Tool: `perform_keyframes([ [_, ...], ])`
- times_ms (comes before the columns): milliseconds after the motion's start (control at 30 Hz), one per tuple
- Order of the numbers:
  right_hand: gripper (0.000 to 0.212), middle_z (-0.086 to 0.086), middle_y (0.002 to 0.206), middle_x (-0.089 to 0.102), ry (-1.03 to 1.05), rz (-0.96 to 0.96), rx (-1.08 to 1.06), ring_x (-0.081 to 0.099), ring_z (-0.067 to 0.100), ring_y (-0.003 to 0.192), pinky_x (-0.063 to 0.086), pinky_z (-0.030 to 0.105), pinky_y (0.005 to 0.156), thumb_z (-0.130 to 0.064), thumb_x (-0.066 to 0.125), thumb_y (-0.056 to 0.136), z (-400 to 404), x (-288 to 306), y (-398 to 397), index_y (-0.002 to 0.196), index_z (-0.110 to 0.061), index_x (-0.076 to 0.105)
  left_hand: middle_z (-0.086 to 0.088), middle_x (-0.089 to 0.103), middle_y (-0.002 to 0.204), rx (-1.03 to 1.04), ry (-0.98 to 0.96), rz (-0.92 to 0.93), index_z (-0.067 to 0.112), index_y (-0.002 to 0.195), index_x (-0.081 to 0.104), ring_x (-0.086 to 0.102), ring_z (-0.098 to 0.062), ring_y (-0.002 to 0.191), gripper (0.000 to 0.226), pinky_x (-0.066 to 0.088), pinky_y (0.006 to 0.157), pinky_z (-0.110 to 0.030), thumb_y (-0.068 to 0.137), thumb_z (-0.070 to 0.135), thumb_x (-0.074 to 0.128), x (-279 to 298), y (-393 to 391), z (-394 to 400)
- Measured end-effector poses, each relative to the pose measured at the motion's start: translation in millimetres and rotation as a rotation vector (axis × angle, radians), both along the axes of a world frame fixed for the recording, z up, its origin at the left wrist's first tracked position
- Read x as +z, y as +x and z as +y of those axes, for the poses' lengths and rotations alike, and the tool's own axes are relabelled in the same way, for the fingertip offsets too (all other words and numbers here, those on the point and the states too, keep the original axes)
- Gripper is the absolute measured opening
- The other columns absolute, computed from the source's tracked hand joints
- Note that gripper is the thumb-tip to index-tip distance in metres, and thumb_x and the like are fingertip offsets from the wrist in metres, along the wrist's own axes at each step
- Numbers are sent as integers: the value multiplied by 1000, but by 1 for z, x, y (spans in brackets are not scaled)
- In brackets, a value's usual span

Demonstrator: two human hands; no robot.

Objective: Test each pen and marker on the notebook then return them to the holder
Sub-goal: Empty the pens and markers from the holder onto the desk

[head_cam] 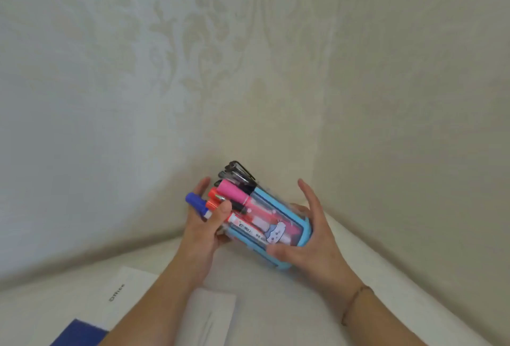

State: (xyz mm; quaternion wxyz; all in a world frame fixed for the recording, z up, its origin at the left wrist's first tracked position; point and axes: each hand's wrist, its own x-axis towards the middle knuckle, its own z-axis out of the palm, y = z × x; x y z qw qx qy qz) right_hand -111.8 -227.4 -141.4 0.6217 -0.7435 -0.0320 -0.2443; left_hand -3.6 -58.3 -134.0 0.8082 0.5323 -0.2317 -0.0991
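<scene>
A: Left first: a blue notebook (78,333) at the table's near edge, white sheets (129,293) beside it. Then?

B: The left hand (202,224) pinches the marker bundle (220,202), thumb over it. The holder (271,225) is tipped, off the table, its base cupped by the right hand (309,240).

A: Risk?

B: Tilted like that, loose pens could slide out if the thumb eases off.

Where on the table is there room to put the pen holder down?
Bare table lies under the holder, between both forearms, and toward the corner by the right hand. The near left is crowded: white paper, blue book, white box.
</scene>
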Motion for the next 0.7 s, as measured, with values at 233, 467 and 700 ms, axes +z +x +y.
perform_keyframes([
  [233,101,4,129,55,376,-183,-315,67,24,102,57,40,78,-31,92,51,-27,3,11,135,-50,40,-9,67,113,153,41,73,23,115,56,66,-23,99,67,53,91,-44,56,45,78,-9,13,-4],
  [467,59,-8,119,65,114,-247,-413,69,11,97,58,23,67,-34,89,61,-3,44,3,115,-30,65,23,49,134,-20,554,-510,47,139,33,54,-3,121,113,49,99,-31,42,60,90,-15,-14,-6],
  [700,38,-10,111,61,-175,-388,-579,62,11,103,53,25,86,-32,82,64,13,79,0,99,-31,68,21,62,116,185,686,-596,44,127,45,61,1,103,83,54,88,-33,56,52,85,-18,-7,-4],
])
